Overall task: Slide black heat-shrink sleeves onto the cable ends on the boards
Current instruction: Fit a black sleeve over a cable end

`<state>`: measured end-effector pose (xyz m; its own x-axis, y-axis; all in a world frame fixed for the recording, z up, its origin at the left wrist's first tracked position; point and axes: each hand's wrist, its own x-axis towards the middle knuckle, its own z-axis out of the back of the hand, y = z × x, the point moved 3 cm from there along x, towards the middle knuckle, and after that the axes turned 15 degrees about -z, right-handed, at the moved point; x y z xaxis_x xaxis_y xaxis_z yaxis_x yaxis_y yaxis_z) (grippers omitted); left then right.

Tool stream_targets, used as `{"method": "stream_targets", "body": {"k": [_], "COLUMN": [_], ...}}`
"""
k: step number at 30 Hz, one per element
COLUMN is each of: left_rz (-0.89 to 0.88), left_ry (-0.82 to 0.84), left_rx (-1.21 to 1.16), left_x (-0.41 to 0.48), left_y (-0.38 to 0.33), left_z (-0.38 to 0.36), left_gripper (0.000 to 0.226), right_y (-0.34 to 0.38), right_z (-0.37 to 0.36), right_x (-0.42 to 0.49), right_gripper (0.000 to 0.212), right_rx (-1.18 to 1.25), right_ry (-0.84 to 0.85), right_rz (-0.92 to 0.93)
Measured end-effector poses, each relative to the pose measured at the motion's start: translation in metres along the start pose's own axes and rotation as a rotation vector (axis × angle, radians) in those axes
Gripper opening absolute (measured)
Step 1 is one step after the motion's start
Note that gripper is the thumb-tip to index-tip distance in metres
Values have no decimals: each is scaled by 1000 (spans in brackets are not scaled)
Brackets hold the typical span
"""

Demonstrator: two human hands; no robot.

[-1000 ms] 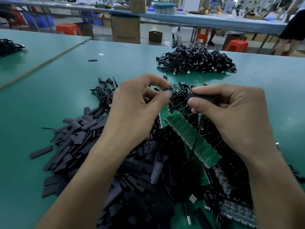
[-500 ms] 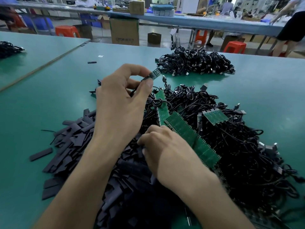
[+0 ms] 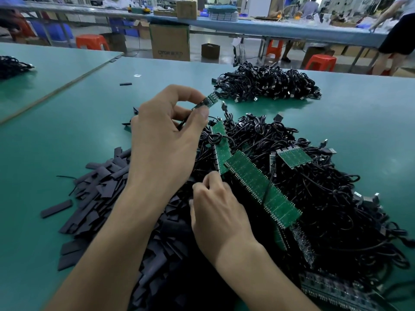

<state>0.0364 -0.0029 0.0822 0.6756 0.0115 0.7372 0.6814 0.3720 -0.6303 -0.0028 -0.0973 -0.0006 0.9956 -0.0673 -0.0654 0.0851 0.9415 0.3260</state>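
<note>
My left hand point(image 3: 161, 140) pinches a small green board point(image 3: 210, 101) on a black cable end between thumb and forefinger, raised above the table. My right hand point(image 3: 216, 209) reaches down with curled fingers into the heap of flat black heat-shrink sleeves point(image 3: 101, 198) near its right edge; whether it grips a sleeve is hidden. A tangle of black cables point(image 3: 314, 198) fills the right, with long green board panels point(image 3: 260, 187) and a smaller green panel point(image 3: 294, 157) lying on top.
A second heap of black cables point(image 3: 265, 84) lies farther back on the green table point(image 3: 67, 131). One loose sleeve point(image 3: 125, 84) sits far left. Another cable pile point(image 3: 12, 66) is on the neighbouring table. Boxes, red stools and people stand behind.
My right hand left the cable end and dropped from beside my left hand to the sleeve heap. My left hand lifted the small board slightly up and away.
</note>
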Motion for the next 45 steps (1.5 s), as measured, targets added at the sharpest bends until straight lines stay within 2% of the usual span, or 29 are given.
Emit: {"method": "stream_targets", "body": {"k": [5, 7, 12, 14, 17, 19, 21, 26, 29, 34, 38, 41, 45], "left_rz": [7, 13, 18, 16, 14, 15, 13, 27, 34, 44, 56, 73, 106], "left_ry": [0, -1, -4, -2, -4, -5, -2, 7, 7, 20, 56, 114, 194], "left_rx": [3, -1, -1, 6, 3, 4, 14, 22, 13, 5, 10, 0, -35], "left_x": [0, 0, 0, 0, 0, 0, 0, -1, 0, -1, -1, -3, -5], "left_y": [-1, -1, 0, 0, 0, 1, 1, 2, 1, 1, 3, 3, 4], "left_z": [0, 0, 0, 0, 0, 1, 1, 1, 1, 1, 1, -3, -6], "left_gripper": [15, 14, 13, 12, 13, 13, 13, 12, 12, 13, 11, 10, 8], "right_y": [1, 0, 1, 0, -1, -2, -3, -10, -15, -21, -35, -47, -57], "right_z": [-3, -5, 6, 8, 9, 10, 14, 23, 33, 51, 77, 93, 102], "right_x": [0, -1, -8, -8, -6, -4, -2, 2, -2, -6, 3, 5, 8], "right_gripper": [50, 56, 22, 25, 16, 32, 34, 20, 6, 18, 9, 26, 27], "right_rx": [-176, -220, -184, -166, -64, 1, 59, 128, 251, 281, 615, 792, 893], "right_ry": [130, 153, 83, 21, -50, -72, -85, 9, -32, -143, -206, -220, -273], "right_rz": [-8, 19, 66, 76, 91, 82, 41, -34, -39, 16, 28, 96, 141]}}
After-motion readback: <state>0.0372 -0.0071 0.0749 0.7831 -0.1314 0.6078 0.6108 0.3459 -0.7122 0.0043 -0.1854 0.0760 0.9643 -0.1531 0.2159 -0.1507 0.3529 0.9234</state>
